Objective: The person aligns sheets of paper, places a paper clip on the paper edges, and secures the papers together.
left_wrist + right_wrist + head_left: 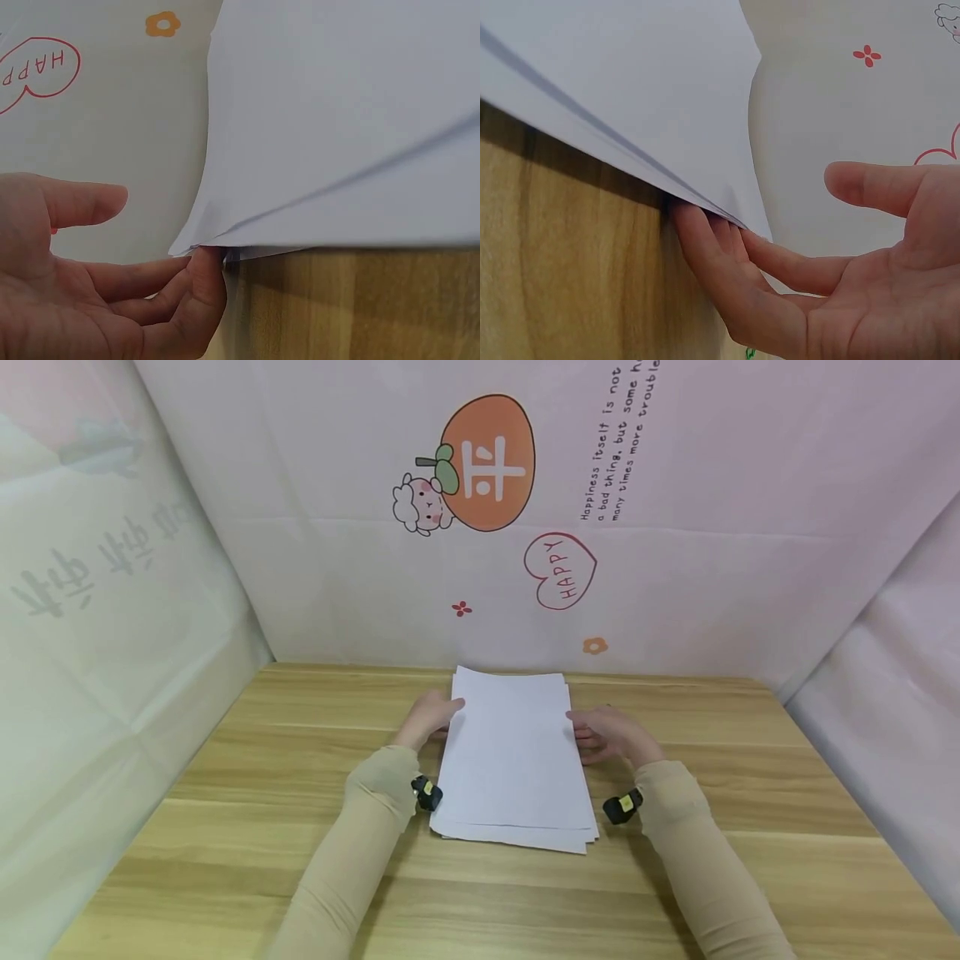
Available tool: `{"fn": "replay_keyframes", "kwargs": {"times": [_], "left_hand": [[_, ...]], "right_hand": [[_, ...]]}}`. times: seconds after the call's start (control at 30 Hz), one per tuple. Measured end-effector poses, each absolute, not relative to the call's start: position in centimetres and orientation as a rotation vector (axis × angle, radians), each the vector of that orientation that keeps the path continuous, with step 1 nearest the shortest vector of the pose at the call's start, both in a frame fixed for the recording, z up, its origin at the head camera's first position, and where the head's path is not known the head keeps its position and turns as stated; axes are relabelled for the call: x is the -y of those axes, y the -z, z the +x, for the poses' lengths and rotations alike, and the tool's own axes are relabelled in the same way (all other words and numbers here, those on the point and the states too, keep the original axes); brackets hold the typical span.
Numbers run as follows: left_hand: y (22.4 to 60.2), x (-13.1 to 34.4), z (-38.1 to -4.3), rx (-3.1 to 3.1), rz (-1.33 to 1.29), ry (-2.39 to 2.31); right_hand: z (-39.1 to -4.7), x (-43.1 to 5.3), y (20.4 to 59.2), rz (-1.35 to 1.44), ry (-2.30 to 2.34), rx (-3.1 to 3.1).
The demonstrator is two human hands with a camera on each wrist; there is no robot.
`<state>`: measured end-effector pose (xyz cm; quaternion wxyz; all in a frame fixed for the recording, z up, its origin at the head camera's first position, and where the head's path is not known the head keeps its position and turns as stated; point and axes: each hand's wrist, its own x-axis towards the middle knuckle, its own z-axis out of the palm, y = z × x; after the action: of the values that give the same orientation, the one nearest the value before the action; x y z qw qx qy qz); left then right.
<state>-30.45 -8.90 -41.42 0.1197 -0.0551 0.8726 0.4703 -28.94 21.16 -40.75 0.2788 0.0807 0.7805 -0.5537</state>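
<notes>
A small stack of white paper sheets (513, 752) lies on the wooden table, its sheets not quite aligned at the near edge. At the stack's left side is my left hand (431, 717). In the left wrist view its fingers (204, 289) touch the paper's edge from below, and the thumb stands apart from the sheets. On the opposite side, my right hand (611, 732) has its fingers (705, 251) under the right edge. That thumb too is raised away from the paper in the right wrist view. The fingertips beneath the sheets are hidden.
The wooden table (270, 793) runs back to a white printed cloth (360, 593) just behind the paper's far edge. More cloth hangs at the left and right. A black wrist camera (427, 793) sits close to the paper's left edge, another (622, 807) by its right.
</notes>
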Motion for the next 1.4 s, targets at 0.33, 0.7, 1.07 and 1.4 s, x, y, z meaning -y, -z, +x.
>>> {"fn": "replay_keyframes", "kwargs": {"times": [0.33, 0.7, 1.07, 1.4], "left_hand": [[41.28, 8.75, -30.43, -2.541, -0.203, -1.38], [41.11, 8.5, -30.48, -2.533, -0.24, -1.391], [40.9, 8.32, -30.63, -2.519, -0.255, -1.368], [40.88, 8.04, -30.52, -2.515, -0.256, -1.342]], "right_hand": [[-28.96, -21.18, 40.57, 0.224, 1.491, -2.083], [-29.0, -21.28, 40.58, 0.162, 1.456, -2.083], [-28.55, -20.55, 40.0, 0.164, 1.441, -2.12], [-28.47, -20.44, 40.03, 0.133, 1.418, -2.154]]}}
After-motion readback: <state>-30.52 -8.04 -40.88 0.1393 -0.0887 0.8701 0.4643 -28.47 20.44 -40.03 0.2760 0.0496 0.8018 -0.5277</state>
